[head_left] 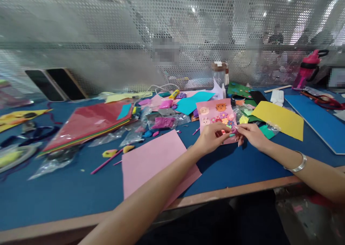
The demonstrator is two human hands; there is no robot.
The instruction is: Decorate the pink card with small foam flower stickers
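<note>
My left hand (211,137) and my right hand (252,134) meet over the lower right of a decorated pink sheet (212,110). Both are closed, fingertips pinched around a small purple piece (234,129), mostly hidden by the fingers; it looks like soft clay. On the sheet sit an orange cat face (221,107), pale animal faces (204,110) and a cluster of colourful flowers (224,119). A plain pink sheet (153,162) lies under my left forearm. Right of the hands are a yellow sheet (281,119) and a yellow lump (243,119).
A stack of coloured sheets in plastic (88,121) lies left, with clay packets (163,122) and a purple stick (107,161) nearby. Two phones (56,85) lean on the perforated metal partition (107,32). A pink bottle (307,70) and a blue board (318,121) are at right.
</note>
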